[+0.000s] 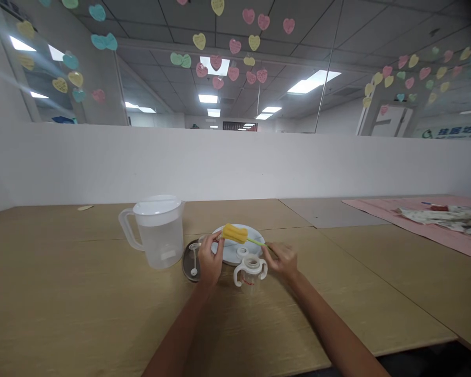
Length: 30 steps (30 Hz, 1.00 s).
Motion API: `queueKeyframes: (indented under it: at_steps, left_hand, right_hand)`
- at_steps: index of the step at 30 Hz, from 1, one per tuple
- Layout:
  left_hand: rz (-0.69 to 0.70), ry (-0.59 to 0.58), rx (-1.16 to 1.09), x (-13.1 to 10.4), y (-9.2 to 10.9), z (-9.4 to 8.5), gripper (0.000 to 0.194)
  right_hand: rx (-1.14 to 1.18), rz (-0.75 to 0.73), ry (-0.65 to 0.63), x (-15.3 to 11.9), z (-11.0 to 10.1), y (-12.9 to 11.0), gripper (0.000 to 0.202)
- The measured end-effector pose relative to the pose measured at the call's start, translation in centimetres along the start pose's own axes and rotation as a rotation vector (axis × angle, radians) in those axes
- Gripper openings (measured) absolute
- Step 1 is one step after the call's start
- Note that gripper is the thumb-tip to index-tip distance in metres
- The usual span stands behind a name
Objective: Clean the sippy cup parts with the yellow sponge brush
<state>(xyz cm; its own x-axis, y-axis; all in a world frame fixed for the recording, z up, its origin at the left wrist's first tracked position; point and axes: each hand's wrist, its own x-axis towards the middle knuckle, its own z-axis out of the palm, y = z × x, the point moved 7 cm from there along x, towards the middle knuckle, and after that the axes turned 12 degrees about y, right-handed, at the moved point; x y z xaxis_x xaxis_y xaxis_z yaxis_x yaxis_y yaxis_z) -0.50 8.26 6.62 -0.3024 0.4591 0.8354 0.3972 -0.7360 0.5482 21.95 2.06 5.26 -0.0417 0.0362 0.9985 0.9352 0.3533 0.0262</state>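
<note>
My right hand (283, 259) grips the thin green handle of a bottle brush with a yellow sponge head (234, 233). The brush lies nearly level, its sponge pointing left. At the sponge's tip, the fingers of my left hand (212, 259) are pinched together; a small pale piece shows there, too small to make out. Below the brush stands a clear baby bottle (250, 272) with a white two-handled collar, its top uncovered. A white plate (230, 255) sits behind it, with a small white ring (242, 252) near the bottle.
A translucent pitcher (160, 235) stands to the left. Partly behind my left hand is a dark oval tray (187, 264) holding a white straw piece with a weighted end (194, 262). Far right, a pink cloth (380, 209) carries crumpled fabric (439, 215). A white wall (220, 165) closes the table's back.
</note>
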Motion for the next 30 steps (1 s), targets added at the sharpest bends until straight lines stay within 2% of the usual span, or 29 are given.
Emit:
queueKeyframes:
  at_steps: [5, 8, 13, 16, 19, 23, 26, 30]
  left_hand:
    - [0.035, -0.005, 0.005, 0.1, 0.3, -0.1, 0.021]
    - [0.051, -0.042, -0.011, 0.0, 0.6, 0.1, 0.021]
    - [0.068, -0.053, -0.018, -0.1, 0.6, 0.2, 0.02]
    - [0.07, -0.053, -0.029, -0.1, 0.5, 0.2, 0.02]
    - [0.066, -0.05, -0.046, -0.1, 0.6, 0.1, 0.019]
    - [0.04, -0.031, -0.055, 0.0, 0.3, 0.1, 0.02]
    - [-0.012, -0.039, -0.048, -0.1, -0.4, 0.3, 0.021]
    - [-0.084, -0.058, -0.022, -0.2, -1.1, 0.5, 0.024]
  right_hand:
    - [-0.107, 0.006, 0.089, 0.4, -0.7, 0.2, 0.016]
    - [-0.097, -0.032, 0.036, 0.4, -0.2, -0.1, 0.016]
    - [-0.059, 0.06, 0.06, 0.3, -0.2, 0.6, 0.018]
    - [0.013, 0.042, 0.002, 0.1, 0.3, 0.3, 0.018]
    - [-0.042, 0.065, -0.032, 0.0, 0.6, 0.6, 0.02]
    - [-0.033, 0.14, 0.026, -0.1, 0.2, 1.1, 0.023]
    - [0.047, 0.106, -0.012, -0.2, 0.5, 0.5, 0.022]
    - [-0.041, 0.154, -0.051, -0.3, 0.9, 0.7, 0.025]
